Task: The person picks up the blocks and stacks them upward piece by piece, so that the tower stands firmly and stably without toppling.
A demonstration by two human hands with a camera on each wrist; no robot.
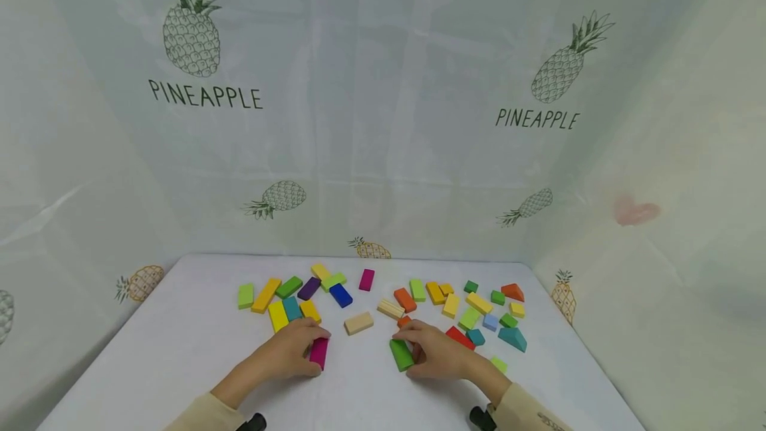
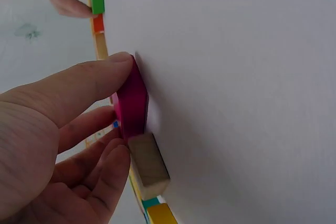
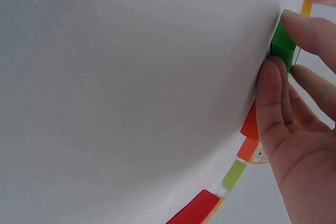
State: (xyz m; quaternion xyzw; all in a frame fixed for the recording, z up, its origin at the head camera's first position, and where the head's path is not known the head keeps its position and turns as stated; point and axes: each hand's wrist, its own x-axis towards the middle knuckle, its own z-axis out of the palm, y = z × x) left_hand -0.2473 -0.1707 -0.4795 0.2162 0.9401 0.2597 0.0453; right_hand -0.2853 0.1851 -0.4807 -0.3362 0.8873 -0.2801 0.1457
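My left hand (image 1: 291,351) pinches a magenta block (image 1: 319,353) between thumb and fingers at the front left of the table. In the left wrist view, a plain wood block (image 2: 150,166) lies right by those fingertips, past the end of the magenta block (image 2: 132,100). Across a gap to the right, my right hand (image 1: 439,352) grips a green block (image 1: 401,355) by its ends. The right wrist view shows the thumb and fingers on the green block (image 3: 283,43). An orange block (image 1: 404,321) is partly hidden just behind the right hand.
Yellow, teal and blue blocks (image 1: 340,295) lie behind the left hand. A wood block (image 1: 358,323) and a ridged wood block (image 1: 391,309) sit between the hands. Several more blocks, among them a red one (image 1: 460,338) and a teal triangle (image 1: 512,338), spread behind and right of the right hand.
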